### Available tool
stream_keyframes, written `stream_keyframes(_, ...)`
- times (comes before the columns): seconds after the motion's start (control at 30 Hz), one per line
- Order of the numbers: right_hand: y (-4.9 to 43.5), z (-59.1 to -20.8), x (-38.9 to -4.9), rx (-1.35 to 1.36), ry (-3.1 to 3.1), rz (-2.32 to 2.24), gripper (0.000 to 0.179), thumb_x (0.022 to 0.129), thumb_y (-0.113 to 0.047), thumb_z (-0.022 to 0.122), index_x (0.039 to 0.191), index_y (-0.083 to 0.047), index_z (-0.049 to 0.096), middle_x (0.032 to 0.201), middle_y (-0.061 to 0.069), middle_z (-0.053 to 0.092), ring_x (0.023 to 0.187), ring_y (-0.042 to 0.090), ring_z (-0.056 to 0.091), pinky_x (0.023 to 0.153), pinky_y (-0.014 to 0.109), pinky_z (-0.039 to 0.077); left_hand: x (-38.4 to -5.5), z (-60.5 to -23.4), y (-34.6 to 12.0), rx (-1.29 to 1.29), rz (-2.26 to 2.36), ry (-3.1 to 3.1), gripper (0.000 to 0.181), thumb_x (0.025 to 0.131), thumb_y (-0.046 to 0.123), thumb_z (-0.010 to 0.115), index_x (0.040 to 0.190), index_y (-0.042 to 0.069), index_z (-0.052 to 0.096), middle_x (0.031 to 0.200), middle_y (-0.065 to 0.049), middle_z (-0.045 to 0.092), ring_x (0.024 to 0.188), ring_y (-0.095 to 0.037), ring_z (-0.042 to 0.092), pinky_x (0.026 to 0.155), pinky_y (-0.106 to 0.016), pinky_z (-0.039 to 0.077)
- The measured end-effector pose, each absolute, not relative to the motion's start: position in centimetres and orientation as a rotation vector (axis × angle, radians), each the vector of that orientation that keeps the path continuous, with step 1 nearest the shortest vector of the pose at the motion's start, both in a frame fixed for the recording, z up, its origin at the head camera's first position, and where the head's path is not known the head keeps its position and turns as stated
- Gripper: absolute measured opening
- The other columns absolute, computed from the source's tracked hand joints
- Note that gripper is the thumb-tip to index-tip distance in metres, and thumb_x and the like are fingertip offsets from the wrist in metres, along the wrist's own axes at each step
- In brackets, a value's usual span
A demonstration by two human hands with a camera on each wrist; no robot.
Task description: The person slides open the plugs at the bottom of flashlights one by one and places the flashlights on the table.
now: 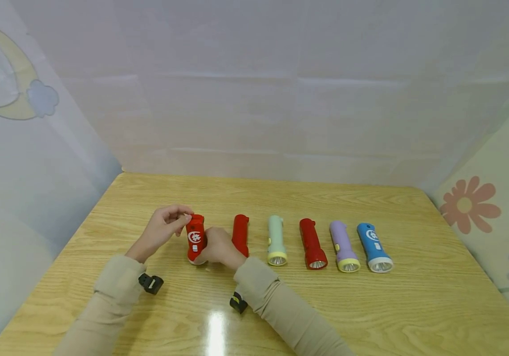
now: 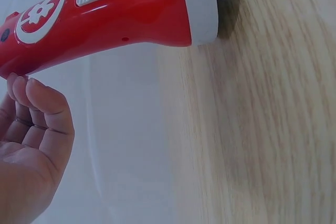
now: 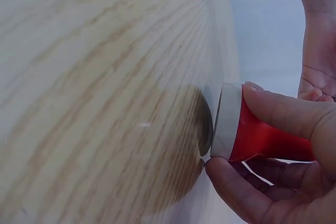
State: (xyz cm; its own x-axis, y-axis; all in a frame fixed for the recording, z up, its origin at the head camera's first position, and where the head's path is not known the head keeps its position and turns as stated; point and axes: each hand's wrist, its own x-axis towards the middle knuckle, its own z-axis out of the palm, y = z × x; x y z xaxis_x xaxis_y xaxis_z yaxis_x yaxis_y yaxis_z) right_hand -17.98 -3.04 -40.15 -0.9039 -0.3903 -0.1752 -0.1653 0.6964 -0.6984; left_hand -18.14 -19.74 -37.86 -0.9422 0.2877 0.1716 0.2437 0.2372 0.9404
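Note:
A red flashlight [image 1: 196, 236] with a white head rim, white emblem and white switch stands steeply tilted, lens end down, close to the tabletop. My right hand [image 1: 219, 245] grips it near the head; in the right wrist view the thumb [image 3: 286, 109] lies on one side and fingers curl on the other. My left hand [image 1: 165, 228] is at the tail end, loosely bent fingertips touching its side, as the left wrist view shows at the fingers [image 2: 50, 100]. Just right of my right hand lies another red flashlight [image 1: 240, 232], its lower part partly hidden.
Rightward in a row lie a mint green flashlight [image 1: 276, 237], a dark red flashlight [image 1: 311, 242], a purple flashlight [image 1: 342, 242] and a blue flashlight [image 1: 373, 245], lenses toward me. The wooden table [image 1: 414, 306] meets a pale cloth backdrop [image 1: 254, 123] behind.

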Motion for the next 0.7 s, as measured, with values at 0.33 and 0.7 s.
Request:
stream_keyframes(0.33, -3.2, -40.2, -17.7, -0.464, 2.597, -1.043, 0.040, 0.060, -0.010, 0.085, 0.091, -0.003, 0.062, 0.075, 0.000, 0.060, 0.062, 0.011, 0.053, 0.059, 0.022, 0.045, -17.5, -38.1, -19.9, 0.532, 1.840, 2.449, 0.022, 0.091, 0.009, 0.056, 0.106, -0.006, 0.058, 0.077, -0.002, 0.059, 0.055, -0.017, 0.047, 0.052, -0.030, 0.043)
stream_keyframes(0.7, -3.4, -40.4, -17.5, -0.498, 2.674, -0.959, 0.042, 0.055, -0.010, 0.088, 0.088, -0.005, 0.063, 0.074, -0.001, 0.061, 0.062, 0.010, 0.053, 0.061, 0.023, 0.045, -16.7, -38.1, -20.1, 0.556, 1.808, 2.449, 0.022, 0.090, 0.010, 0.057, 0.105, -0.006, 0.058, 0.076, -0.002, 0.058, 0.056, -0.014, 0.048, 0.053, -0.029, 0.043)
